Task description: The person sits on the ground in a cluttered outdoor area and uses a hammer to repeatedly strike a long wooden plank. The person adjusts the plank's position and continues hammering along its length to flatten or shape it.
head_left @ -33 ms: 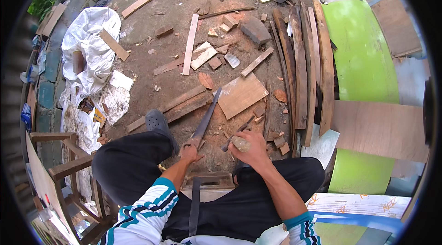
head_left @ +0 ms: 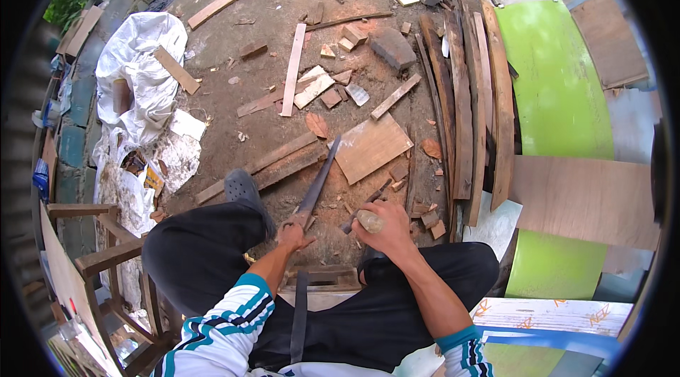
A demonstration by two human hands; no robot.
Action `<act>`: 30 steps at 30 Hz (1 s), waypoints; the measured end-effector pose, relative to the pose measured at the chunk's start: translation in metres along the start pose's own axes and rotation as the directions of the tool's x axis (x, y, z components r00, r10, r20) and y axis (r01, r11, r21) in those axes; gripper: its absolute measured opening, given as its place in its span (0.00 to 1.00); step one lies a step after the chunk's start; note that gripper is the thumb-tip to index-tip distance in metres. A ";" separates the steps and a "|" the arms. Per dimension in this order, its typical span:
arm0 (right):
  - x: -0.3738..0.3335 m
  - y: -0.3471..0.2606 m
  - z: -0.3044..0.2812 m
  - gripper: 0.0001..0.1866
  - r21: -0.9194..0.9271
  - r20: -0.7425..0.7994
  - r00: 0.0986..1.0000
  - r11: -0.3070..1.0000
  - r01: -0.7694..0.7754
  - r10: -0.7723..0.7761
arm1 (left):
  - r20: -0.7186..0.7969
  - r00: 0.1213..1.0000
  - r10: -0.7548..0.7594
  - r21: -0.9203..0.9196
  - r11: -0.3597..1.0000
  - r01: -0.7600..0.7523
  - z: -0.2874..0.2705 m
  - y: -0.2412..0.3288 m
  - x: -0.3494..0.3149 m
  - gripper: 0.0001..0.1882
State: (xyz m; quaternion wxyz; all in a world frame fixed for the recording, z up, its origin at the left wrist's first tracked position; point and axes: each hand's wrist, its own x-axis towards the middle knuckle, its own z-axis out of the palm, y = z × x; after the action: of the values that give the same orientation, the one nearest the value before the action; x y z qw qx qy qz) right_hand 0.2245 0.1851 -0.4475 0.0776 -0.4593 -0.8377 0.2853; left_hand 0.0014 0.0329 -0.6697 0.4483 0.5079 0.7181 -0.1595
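Observation:
My left hand [head_left: 292,235] is closed around the handle end of a handsaw [head_left: 320,182]. The saw's dark blade points away from me, its tip by the left corner of a thin plywood piece [head_left: 374,148] on the ground. In my right hand [head_left: 388,227] is a tool with a pale, rounded handle end [head_left: 370,221]; the fingers wrap round it and hide its middle. A narrow dark bar [head_left: 377,190] shows beside that hand, and I cannot tell whether it belongs to the tool. Below my hands, between my legs, sits a low wooden piece with a slot [head_left: 322,280].
Long boards [head_left: 464,108] lie to the right, next to a green panel [head_left: 556,79] and plywood sheets [head_left: 581,200]. Two timber lengths [head_left: 265,164] lie beyond my left foot. A white sack [head_left: 142,58] and a wooden frame [head_left: 113,249] stand left. Offcuts and a grey block [head_left: 393,49] lie ahead.

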 end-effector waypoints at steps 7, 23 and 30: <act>0.003 0.007 0.003 0.17 -0.184 0.041 0.999 0.983 -0.019 0.027 | -0.032 0.991 -0.130 -0.357 0.928 0.111 -0.019 0.032 -0.010 0.45; 0.010 -0.001 -0.009 0.17 0.043 -0.072 0.980 0.982 -0.183 0.186 | -0.422 0.875 -0.239 -0.907 0.098 -0.410 -0.116 0.105 -0.059 0.22; -0.006 0.009 -0.029 0.18 0.128 -0.071 0.952 0.949 -0.287 0.298 | -0.448 0.886 -0.118 -0.893 0.022 -0.449 -0.154 0.133 -0.092 0.23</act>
State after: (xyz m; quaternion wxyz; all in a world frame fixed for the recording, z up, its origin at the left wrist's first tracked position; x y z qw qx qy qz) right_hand 0.2461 0.1961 -0.4276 0.0984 -0.5853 -0.7379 0.3213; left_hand 0.0506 0.1417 -0.4815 0.5283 0.1584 0.6322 0.5442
